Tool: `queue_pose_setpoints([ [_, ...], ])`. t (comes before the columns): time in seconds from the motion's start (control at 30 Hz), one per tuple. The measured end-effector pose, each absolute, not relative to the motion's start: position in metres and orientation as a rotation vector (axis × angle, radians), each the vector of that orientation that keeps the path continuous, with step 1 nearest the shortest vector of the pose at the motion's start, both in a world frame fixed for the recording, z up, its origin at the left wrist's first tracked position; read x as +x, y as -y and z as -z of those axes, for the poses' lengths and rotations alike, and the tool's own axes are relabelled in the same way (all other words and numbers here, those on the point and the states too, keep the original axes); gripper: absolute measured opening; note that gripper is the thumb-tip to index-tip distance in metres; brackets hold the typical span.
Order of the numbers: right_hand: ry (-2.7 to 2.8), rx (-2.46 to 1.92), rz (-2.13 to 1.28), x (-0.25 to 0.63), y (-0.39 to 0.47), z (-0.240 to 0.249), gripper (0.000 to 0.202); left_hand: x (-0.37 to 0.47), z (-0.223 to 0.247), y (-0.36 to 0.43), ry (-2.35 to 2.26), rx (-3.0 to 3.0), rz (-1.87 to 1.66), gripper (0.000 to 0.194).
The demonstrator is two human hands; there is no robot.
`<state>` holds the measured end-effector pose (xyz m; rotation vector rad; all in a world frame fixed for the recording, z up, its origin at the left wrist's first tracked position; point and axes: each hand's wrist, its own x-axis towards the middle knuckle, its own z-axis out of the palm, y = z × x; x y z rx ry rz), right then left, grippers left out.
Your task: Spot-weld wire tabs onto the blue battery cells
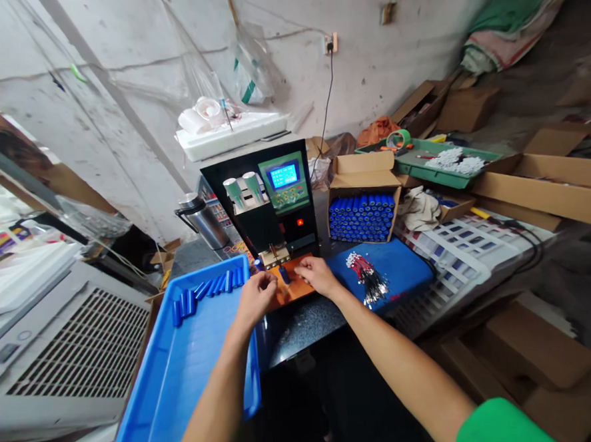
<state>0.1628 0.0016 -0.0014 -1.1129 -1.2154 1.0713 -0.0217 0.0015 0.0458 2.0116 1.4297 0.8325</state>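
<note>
A spot-welding machine [287, 201] with a lit blue screen stands in front of me. Beneath its electrodes a blue cylindrical battery cell [284, 274] is on an orange board [299, 287], between my hands. To its left is my left hand [256, 295], fingers curled and thumb close to the fingertips; what they grip, if anything, is too small to make out. My right hand [317, 277] is on the cell's right side in a pinch, its fingertips hiding whatever is between them. Another blue cell [259, 266] lies just beyond my left hand.
On the left, a blue tray [160, 389] holds a row of blue cells [209, 286]. Red and black wires with connectors [366, 277] lie on a blue pad [403, 271]. Behind them is a carton [365, 167] packed with cells. A steel jug [203, 220] stands by the machine.
</note>
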Motion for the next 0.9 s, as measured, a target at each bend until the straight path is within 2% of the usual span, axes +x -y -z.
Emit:
queue_pose_setpoints([
  [0.17, 1.104, -1.088, -1.12, 0.162, -0.006, 0.004, 0.022, -0.024, -0.044, 0.003, -1.257, 2.086, -0.558, 0.026],
  [0.6, 1.41, -0.995, -1.079, 0.161, 0.009, 0.0, 0.018, -0.013, -0.033, 0.003, -1.177, 2.138, -0.74, 0.023],
  [0.9, 1.258, -0.999, -1.115, 0.165, 0.008, -0.003, 0.02, -0.017, -0.045, 0.008, -1.254, 2.293, -0.861, 0.023],
])
